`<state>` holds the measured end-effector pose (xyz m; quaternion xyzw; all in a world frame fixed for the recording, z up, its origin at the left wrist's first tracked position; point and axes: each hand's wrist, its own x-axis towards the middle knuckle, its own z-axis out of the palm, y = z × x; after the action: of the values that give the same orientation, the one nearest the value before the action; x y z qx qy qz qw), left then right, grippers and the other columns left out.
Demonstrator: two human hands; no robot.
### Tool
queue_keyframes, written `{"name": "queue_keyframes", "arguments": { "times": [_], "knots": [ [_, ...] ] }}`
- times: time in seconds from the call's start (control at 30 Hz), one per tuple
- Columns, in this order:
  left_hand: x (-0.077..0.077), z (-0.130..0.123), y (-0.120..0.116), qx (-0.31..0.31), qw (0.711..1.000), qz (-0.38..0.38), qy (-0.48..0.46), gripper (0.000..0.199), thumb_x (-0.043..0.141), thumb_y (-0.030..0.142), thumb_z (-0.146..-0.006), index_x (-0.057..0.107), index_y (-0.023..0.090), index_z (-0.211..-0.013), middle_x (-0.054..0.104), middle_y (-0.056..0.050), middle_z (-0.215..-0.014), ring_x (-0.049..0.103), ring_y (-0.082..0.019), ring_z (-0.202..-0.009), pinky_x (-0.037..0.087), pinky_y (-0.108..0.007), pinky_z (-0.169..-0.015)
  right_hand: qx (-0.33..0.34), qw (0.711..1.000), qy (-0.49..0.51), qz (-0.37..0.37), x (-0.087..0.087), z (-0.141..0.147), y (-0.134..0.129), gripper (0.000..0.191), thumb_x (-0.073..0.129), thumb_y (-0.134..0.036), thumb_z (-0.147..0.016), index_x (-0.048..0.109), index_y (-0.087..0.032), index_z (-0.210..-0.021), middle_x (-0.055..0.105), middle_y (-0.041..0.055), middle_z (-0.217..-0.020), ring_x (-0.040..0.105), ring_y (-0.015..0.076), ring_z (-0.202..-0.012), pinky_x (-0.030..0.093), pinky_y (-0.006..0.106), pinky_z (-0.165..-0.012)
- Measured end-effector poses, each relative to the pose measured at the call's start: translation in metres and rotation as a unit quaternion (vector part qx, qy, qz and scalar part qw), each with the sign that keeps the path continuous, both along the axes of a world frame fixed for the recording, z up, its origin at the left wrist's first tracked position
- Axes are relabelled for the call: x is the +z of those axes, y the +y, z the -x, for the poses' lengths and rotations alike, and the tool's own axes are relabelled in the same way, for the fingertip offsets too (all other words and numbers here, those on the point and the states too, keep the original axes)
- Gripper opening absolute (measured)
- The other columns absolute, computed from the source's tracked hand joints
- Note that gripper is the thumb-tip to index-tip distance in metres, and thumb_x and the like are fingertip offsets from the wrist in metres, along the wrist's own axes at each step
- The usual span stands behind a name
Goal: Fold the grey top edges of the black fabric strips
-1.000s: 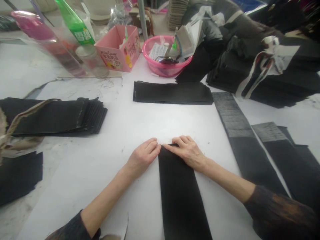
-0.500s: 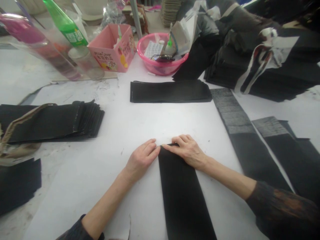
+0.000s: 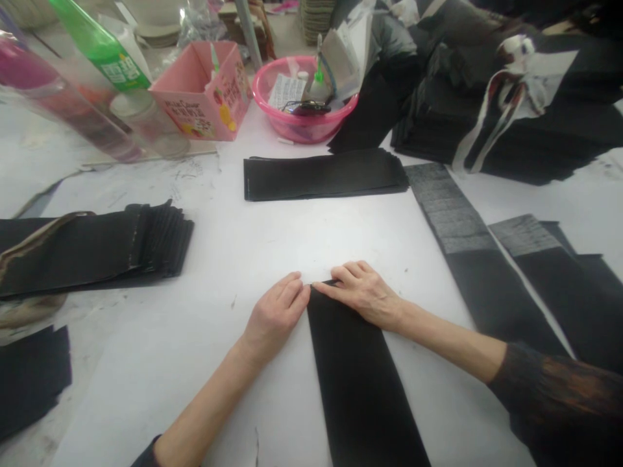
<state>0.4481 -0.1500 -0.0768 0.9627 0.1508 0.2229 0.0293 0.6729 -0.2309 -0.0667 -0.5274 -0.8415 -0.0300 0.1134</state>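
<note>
A long black strip [image 3: 363, 383] lies on the white table [image 3: 195, 363], running from the middle down to the bottom edge. At its top left corner my left hand [image 3: 278, 311] pinches the edge, fingertips pressed together. My right hand [image 3: 365, 293] is closed on the top edge of the same strip, its index finger stretched toward the left hand's fingertips. The two hands nearly touch at that corner.
Behind the hands lies a flat black stack [image 3: 326, 175]. Another black stack [image 3: 92, 250] is at the left, more strips [image 3: 491, 279] at the right. Farther back stand a pink basket [image 3: 304, 126], a pink box [image 3: 199, 97], bottles and a large black pile [image 3: 448, 130].
The view has shifted and tilted slightly, so the background items sit farther left. Both hands remain at the strip's top edge, with hardly any movement of the fingers.
</note>
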Motion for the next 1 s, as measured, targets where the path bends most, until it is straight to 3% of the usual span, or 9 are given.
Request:
{"name": "queue_keyframes", "arguments": {
  "times": [0.47,0.63,1.0],
  "knots": [
    [0.018,-0.012,-0.015,0.036,0.984,-0.114,0.130,0.026,0.047,0.004,-0.089,0.059,0.003,-0.112,0.062,-0.021,-0.109,0.057,-0.034,-0.114,0.053,-0.045,-0.092,-0.007,1.000,0.008,0.001,0.003,-0.003,-0.005,0.034,0.039,-0.020,-0.098,0.053,-0.020,-0.129,0.058,0.0084,-0.106,0.049,0.0208,-0.092,0.040,0.035,-0.079],
    [0.016,-0.011,-0.016,0.039,0.983,-0.121,0.134,0.027,0.048,0.004,-0.089,0.058,0.002,-0.114,0.062,-0.021,-0.110,0.057,-0.034,-0.115,0.053,-0.045,-0.092,-0.036,0.999,0.016,0.011,0.005,-0.013,-0.015,0.032,0.038,-0.017,-0.098,0.055,-0.015,-0.125,0.060,0.0097,-0.109,0.050,0.0205,-0.095,0.041,0.036,-0.081],
    [0.014,-0.009,-0.018,0.044,0.988,-0.086,0.117,0.030,0.048,0.002,-0.088,0.057,0.003,-0.116,0.061,-0.021,-0.114,0.054,-0.035,-0.119,0.052,-0.046,-0.095,-0.103,0.994,0.029,-0.001,-0.001,-0.024,-0.028,0.029,0.043,-0.018,-0.097,0.059,-0.019,-0.121,0.059,0.0098,-0.118,0.051,0.0217,-0.102,0.040,0.037,-0.087]
  ]
}}
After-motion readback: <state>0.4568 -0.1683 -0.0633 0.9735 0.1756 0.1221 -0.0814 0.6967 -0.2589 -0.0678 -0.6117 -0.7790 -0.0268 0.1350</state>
